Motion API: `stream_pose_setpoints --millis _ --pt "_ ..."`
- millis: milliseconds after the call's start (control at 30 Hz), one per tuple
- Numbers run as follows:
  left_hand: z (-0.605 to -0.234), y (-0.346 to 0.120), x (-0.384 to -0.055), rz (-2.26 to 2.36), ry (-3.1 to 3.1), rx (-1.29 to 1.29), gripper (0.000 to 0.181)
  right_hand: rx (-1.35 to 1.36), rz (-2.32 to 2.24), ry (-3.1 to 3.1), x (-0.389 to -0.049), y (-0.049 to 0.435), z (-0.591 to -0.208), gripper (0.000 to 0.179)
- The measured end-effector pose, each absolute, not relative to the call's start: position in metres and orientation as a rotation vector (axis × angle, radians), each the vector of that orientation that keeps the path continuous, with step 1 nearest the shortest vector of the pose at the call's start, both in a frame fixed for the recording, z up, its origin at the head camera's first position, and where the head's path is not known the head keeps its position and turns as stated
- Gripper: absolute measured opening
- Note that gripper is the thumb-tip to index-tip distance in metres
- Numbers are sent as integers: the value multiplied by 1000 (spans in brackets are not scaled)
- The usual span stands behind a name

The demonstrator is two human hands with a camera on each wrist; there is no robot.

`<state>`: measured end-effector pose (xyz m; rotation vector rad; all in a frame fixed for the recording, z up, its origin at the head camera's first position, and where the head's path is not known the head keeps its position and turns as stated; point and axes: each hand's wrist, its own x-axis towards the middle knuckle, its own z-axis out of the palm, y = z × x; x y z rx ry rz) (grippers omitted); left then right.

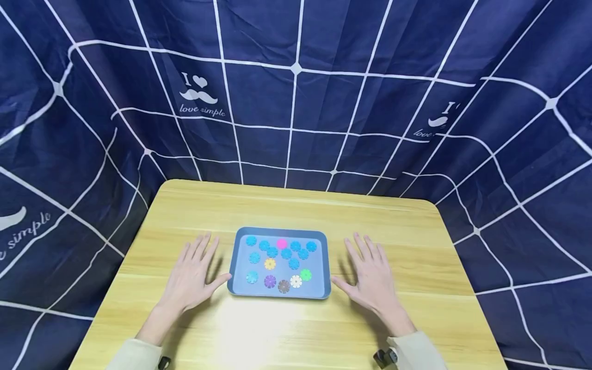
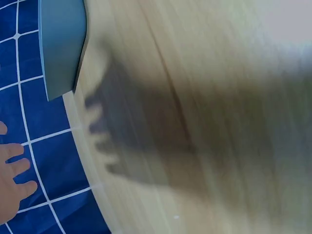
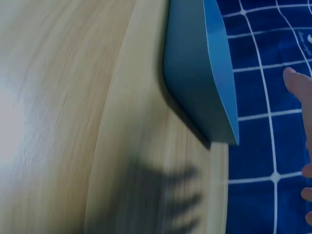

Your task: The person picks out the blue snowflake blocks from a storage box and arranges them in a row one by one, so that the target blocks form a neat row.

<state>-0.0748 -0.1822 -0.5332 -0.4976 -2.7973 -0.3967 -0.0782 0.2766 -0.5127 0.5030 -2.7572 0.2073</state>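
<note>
A shallow blue-grey tray lies on the table between the two hands. Inside it are several flat, notched, flower-shaped discs, mostly blue, such as one blue disc. Single discs are pink, orange, purple, brown, cream and green. To the tray's left, the left hand has its fingers spread, thumb tip by the tray's edge. The right hand mirrors it on the right. Neither holds anything; whether the thumbs touch the tray I cannot tell.
The pale wooden table has rounded far corners. A dark blue curtain with white grid lines hangs behind it and along both sides. A bright glare spot lies on the wood in front of the tray.
</note>
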Motion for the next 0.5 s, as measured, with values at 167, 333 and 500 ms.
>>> stream_pose_setpoints --millis 167,333,500 --pt "-538 -181 -74 -489 -2798 -474 87 597 275 -2747 -86 258 -518 90" --pt "-547 -179 -71 -562 -2806 -457 77 713 340 -2718 -94 241 -524 78" --pt "-554 -177 -68 -555 -2819 -431 68 789 361 -2729 -101 227 -531 68"
